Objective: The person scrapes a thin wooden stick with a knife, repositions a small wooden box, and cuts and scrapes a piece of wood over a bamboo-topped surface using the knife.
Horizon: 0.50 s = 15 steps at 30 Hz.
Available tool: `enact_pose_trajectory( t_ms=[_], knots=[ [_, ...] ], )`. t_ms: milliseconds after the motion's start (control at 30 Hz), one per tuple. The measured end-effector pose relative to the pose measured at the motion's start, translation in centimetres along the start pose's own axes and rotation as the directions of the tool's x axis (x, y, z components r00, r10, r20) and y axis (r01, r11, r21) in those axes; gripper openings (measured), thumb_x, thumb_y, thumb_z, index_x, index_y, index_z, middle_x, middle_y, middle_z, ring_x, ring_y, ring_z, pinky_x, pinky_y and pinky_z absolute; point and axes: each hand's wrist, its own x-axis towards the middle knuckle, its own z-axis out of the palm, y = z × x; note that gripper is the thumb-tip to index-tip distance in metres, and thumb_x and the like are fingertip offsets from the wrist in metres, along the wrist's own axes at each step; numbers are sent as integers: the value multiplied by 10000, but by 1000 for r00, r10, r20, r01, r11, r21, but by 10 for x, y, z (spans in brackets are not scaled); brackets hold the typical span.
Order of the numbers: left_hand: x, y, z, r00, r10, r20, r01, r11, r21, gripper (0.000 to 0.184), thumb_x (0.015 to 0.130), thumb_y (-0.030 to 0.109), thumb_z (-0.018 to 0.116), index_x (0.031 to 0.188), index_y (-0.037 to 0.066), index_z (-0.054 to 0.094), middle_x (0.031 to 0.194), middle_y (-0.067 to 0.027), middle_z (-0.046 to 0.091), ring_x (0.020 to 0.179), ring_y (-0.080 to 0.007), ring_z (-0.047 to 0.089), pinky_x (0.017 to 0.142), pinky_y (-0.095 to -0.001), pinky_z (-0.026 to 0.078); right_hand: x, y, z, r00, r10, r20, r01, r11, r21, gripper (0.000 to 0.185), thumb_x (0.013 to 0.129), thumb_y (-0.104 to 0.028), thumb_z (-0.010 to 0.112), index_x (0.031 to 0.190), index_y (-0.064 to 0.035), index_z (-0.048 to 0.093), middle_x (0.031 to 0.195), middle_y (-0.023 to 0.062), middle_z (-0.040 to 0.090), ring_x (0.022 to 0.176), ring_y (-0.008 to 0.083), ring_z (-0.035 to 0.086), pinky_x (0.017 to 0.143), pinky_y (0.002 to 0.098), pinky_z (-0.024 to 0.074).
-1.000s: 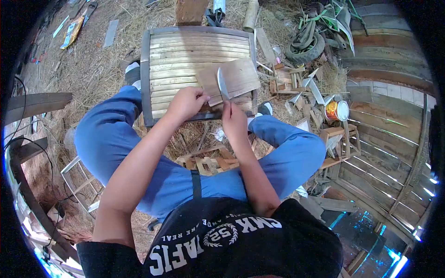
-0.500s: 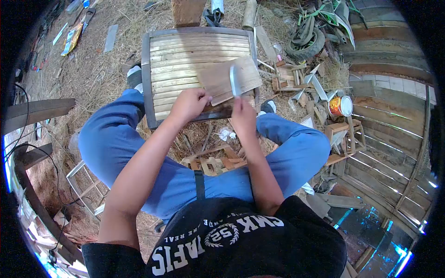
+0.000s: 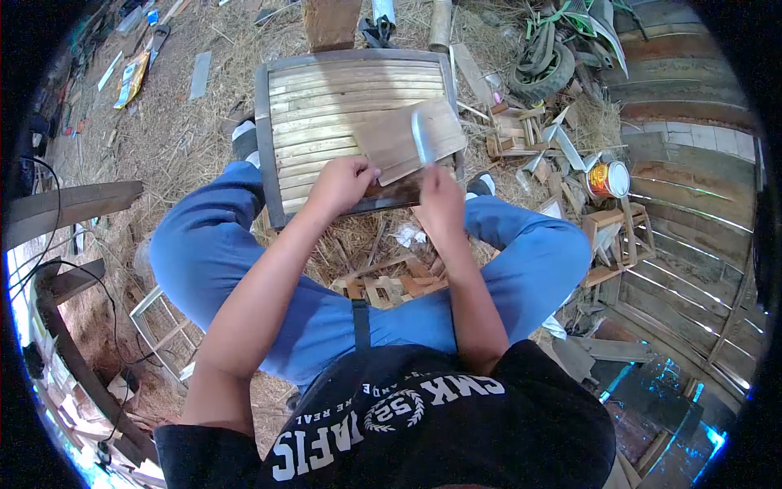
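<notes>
A thin brown wooden board (image 3: 391, 143) lies aslant on a slatted table (image 3: 314, 106) in a dark frame. At the board's near left corner, my left hand (image 3: 344, 183) has its fingers curled, with thumb and fingertips pinching the edge. My right hand (image 3: 442, 198) is closed around the handle of a knife (image 3: 422, 137), just off the board's near edge. The knife's pale, slightly curved blade points away from me over the board and is a little blurred. My fingers hide the handle.
A wooden post (image 3: 330, 24) stands at the table's far side. To the right are a small wooden crate (image 3: 515, 130), a tin can (image 3: 608, 179), a tyre (image 3: 544, 75) and a plank wall (image 3: 692, 220). Wood offcuts (image 3: 399, 281) lie on the straw between my legs.
The whole view has shifted slightly to the right and down. Relative to the board, the knife and both hands are in nearly the same places, and both grips look unchanged.
</notes>
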Motion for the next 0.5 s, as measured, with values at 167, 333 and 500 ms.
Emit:
enact_pose_trajectory(
  t_ms=[167,333,500],
  knots=[
    [2,-7,3,998,61,-13,-60,998,17,298,952,316,657,957,34,755,854,-211,719,808,-404,690,765,-459,536,-16,-3,10,1000,12,12,-11,999,-32,394,1050,-335,508,881,-5,642,843,269,676,838,498,650,718,581,495],
    [-2,-2,2,994,95,-56,-93,995,34,299,953,314,653,929,32,750,841,-213,713,804,-411,683,766,-465,535,5,5,-9,989,133,-60,-130,990,47,406,1055,-356,492,903,-14,650,808,274,670,798,510,646,728,593,507],
    [2,-5,6,991,105,-77,-97,990,105,297,951,310,655,901,33,746,828,-211,711,796,-404,685,751,-467,534,-17,1,12,997,-77,11,78,996,-44,479,1068,-383,455,850,-1,645,797,282,664,812,522,640,718,606,487]
  ],
)
